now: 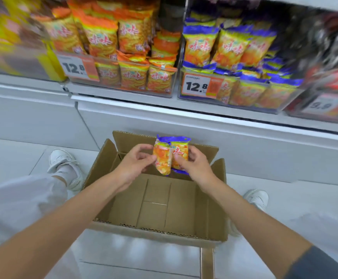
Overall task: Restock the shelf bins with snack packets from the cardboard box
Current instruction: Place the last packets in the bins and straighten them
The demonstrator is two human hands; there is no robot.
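The left hand (135,164) and the right hand (196,166) hold two small snack packets upright, side by side and touching, above the far end of an open brown corrugated cardboard box (123,208). The box sits on the pale floor between the person's feet.

The left hand's fingers are curled, and thumb and fingertips pinch the left edge of the left orange-and-yellow packet with a purple-blue top seal (162,158). The right hand clasps the right packet of the same colours (180,154), thumb on its front and fingers curled round its right edge. The box's flaps stand open, and its bare brown bottom shows between the forearms.

Far beyond the box, a white shelf carries a clear plastic bin of orange-topped packets (123,88). Just to its right is a clear plastic bin of purple-topped packets (244,102), patterned like the two in the hands. Each bin has a white-and-orange price tag on its front left corner, the left tag (77,67) and the right tag (200,85) both reading 12.8. Farther right, the shelf is too blurred to make out.

A white shoe (65,166) stands just left of the box, and another white shoe (256,198) stands to its right. A grey sleeve (315,264) covers the near right forearm.
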